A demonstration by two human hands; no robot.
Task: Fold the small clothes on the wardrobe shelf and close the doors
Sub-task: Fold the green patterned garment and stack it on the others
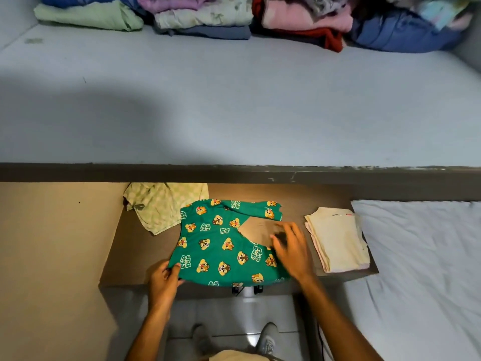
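A small green garment [221,243] printed with cartoon chipmunks lies spread on the brown lower shelf [117,256]. My left hand [164,281] pinches its near left corner at the shelf's front edge. My right hand [290,246] is blurred and rests flat on the garment's right side, fingers spread. A crumpled pale green checked garment [161,204] lies behind and to the left, partly under the upper shelf. A folded cream garment [338,238] lies to the right of my right hand.
A grey upper shelf [234,100] holds stacks of folded clothes [203,16] along its back. A white sheet [421,269] lies at the right. A beige panel [52,256] stands at the left. My shoes [265,340] stand on a tiled floor below.
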